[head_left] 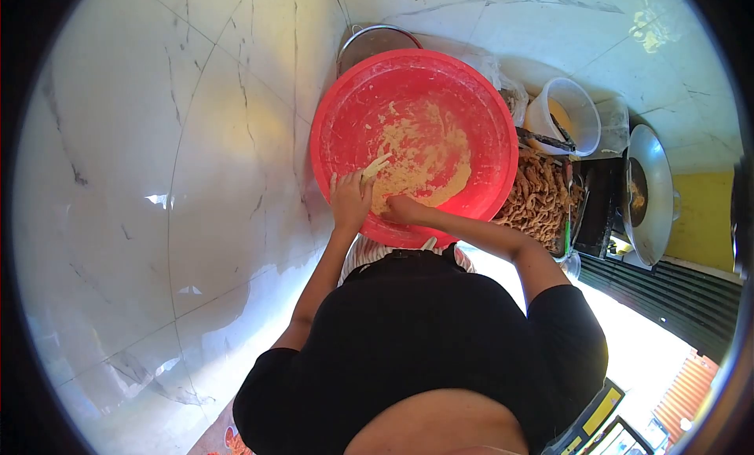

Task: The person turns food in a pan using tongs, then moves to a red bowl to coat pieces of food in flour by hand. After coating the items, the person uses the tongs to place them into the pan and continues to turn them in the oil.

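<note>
A wide red basin stands in front of me, with yellowish crumbly flour spread over its bottom. My left hand is over the near left rim, its fingers closed on a pale, flour-dusted strip that points up and right. What the strip is made of cannot be made out. Just to the right, my right hand is down in the flour near the basin's near side. Its fingers look curled, and whatever they hold is hidden.
Right of the basin lies a tray heaped with brown fried strips, with green-handled tongs. Behind it stands a translucent tub of yellowish liquid. A large metal wok is farther right. Tiled wall borders the left.
</note>
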The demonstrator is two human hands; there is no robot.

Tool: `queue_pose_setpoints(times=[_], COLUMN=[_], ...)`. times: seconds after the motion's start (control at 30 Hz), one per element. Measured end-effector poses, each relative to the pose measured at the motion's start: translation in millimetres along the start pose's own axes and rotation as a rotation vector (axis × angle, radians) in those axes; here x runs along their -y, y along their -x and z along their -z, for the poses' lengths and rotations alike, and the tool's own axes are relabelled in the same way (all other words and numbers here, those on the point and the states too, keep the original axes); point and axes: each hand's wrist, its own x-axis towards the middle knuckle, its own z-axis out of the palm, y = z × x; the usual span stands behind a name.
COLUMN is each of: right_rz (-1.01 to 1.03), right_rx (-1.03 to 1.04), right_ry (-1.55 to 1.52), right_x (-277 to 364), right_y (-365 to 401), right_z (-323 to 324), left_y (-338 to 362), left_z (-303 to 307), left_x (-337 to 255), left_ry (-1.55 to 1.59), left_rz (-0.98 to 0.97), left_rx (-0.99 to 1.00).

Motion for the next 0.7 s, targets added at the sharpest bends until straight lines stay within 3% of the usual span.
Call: queue_pose_setpoints(times=[0.2,0.27,0.4,0.47,0.5,0.57,0.6,0.67,0.7], right_rz=[0.106,0.02,0.001,-0.045,-0.045,0.002,0.002,0.124,0.125], right_rx=[0.01,0.156,0.217,0.018,0.018,-0.331,-0.332,-0.703,-0.704], right_ry=[-0.056,-0.129,-0.29,-0.149,-0.148,-0.006,-0.005,0.136,0.139], right_x=[-0.2,2.2,-13.6,-24.1,-21.3,-14.1,-16.5,-34.0,-38.9], right_y=[12.7,14.7,-9.8,-29.8,-33.0,-39.1,-46.7,-71.5,-79.7], right_z=[15.9,31.7,54.3,62.0,67.1,73.2,69.8,49.6,38.5], left_y=[0.5,0.7,1.6,2.6,2.3,2.8,2.8,3.2,3.4], left_z=[3.3,4.1,3.6,-0.2,0.0,-0.1,0.4,-0.2,-0.6], left_x=[-1.5,-1.9,-1.9,1.5,1.8,1.5,0.9,1.3,1.3], left_ry=[-0.005,0.007,0.06,0.063,0.067,0.067,0.065,0.062,0.059], left_rz=[0.019,0.022,0.028,0.021,0.013,0.016,0.019,0.01,0.002], left_rx=[-0.045,-0.063,-0.111,-0.128,-0.147,-0.14,-0.132,-0.148,-0.162])
